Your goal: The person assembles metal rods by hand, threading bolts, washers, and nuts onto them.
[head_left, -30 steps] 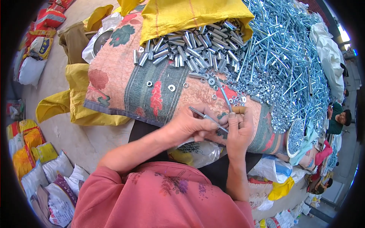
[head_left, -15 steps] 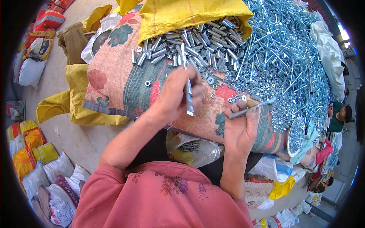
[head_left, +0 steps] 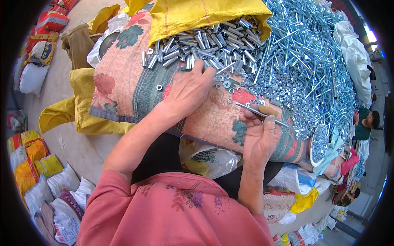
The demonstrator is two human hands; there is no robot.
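Note:
My left hand (head_left: 189, 89) is at the near edge of a heap of short metal tubes (head_left: 236, 39), fingers bent and closed. What they grip is hidden under the hand. A thin silvery rod (head_left: 225, 68) slants out just beside its fingertips; I cannot tell whether it is held. Palm up, my right hand (head_left: 260, 137) closes its thumb and fingers on a long metal bolt (head_left: 283, 124), which points from upper left to lower right. Close above that hand lie loose washers and nuts (head_left: 271, 88) on the patterned cloth (head_left: 209, 119).
A yellow sack (head_left: 209, 12) spills the tubes. Long bolts (head_left: 308, 45) are heaped at the right, near a white-rimmed bowl (head_left: 319, 145) of small parts. Filled bags (head_left: 63, 180) stand on the floor at left. Another person (head_left: 365, 121) sits at far right.
My left hand has moved up and slightly left to the tubes; the flat shiny metal piece in it no longer shows. The bolt in my right hand has turned, its left end now higher.

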